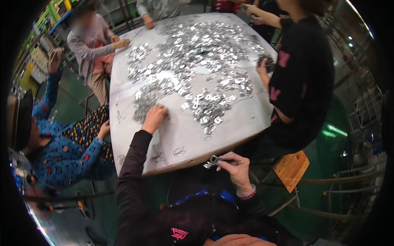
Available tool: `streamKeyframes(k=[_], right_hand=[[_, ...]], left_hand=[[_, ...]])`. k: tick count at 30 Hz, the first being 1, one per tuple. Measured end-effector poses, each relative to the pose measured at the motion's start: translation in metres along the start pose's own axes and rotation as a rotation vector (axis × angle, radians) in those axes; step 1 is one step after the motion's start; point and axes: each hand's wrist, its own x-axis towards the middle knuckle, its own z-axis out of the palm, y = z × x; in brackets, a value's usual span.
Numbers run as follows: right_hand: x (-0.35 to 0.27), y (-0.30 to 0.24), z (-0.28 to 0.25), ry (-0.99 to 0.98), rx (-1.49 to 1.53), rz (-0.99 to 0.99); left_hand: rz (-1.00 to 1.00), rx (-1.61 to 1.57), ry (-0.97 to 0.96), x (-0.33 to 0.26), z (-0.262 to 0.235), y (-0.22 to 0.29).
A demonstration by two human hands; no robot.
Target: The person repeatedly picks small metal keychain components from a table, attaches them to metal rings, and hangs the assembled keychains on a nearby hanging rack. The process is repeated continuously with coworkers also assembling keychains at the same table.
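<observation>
My left hand (155,118) reaches over the near left part of the table, at the edge of a heap of small silver metal pieces (147,98). Its fingers are curled down; whatever they hold, if anything, is hidden. Just off the table's front edge, my right hand (237,168) pinches several shiny buckle-like metal pieces (211,162) between thumb and fingers. These look frame-shaped, with openings in them. More such loose pieces (208,108) lie in a heap in the table's middle.
The white-covered table (188,153) has a wooden front edge and thin wire-like bits (157,156) near it. People stand or sit around: one in blue at left (69,143), one in black at right (305,78), others at the far side. A wooden stool (290,170) stands at my right.
</observation>
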Motion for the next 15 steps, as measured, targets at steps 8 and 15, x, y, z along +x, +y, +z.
streamKeyframes(k=[8,15], right_hand=[[-0.002,0.004,-0.01,-0.01,0.006,0.017],[-0.007,0.001,-0.01,-0.056,-0.036,0.0]], left_hand=[[-0.011,0.032,0.073,0.001,-0.023,0.004],[-0.192,0.176,-0.03,-0.003,-0.038,0.007]])
